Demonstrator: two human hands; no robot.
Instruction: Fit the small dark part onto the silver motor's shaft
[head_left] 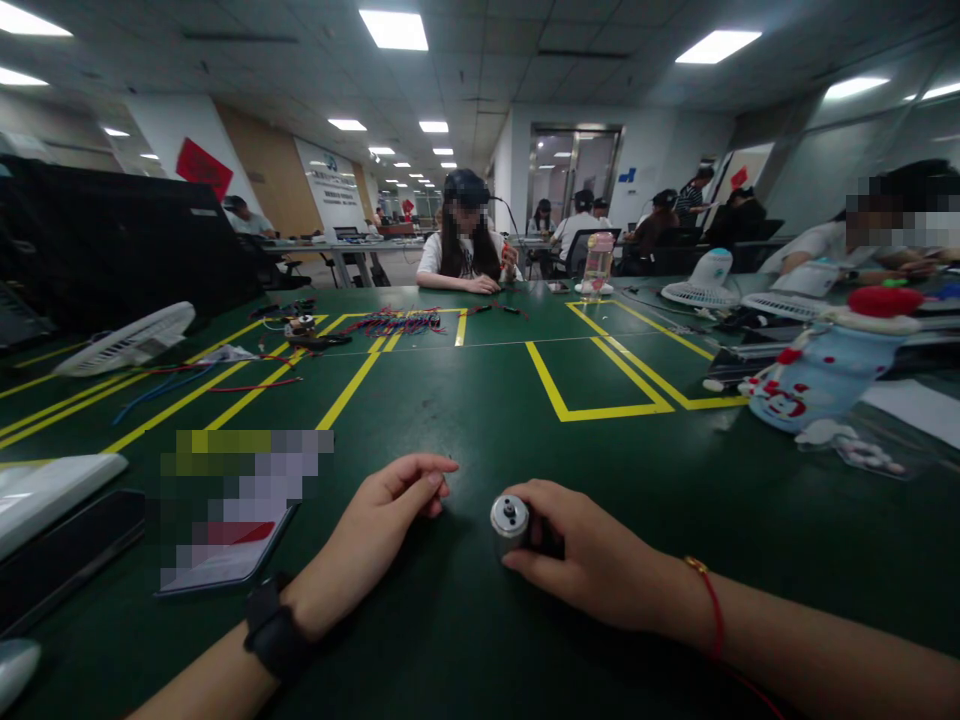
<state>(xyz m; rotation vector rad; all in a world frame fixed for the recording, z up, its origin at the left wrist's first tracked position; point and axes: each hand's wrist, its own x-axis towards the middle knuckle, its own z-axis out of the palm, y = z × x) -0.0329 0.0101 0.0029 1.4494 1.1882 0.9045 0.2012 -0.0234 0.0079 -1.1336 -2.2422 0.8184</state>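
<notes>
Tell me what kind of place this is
Probably an office-style workroom for small electrical work: wires lie on a green table marked with yellow tape, and people sit at desks beyond.

**Open up the middle, crowded at the edges**

On my feed, a broad lane of bare bench (465, 420) runs forward from between the hands until tangled wires (401, 320) cross it at far left. I have only a small gap between the left hand (397, 510) and the metal cylinder (510, 518) in the right hand (581, 540). A flat, part-blurred case (259, 562) limits me leftward; rightward, a tall blue bottle (821, 375) blocks reach, fans (701, 290) beyond.
</notes>
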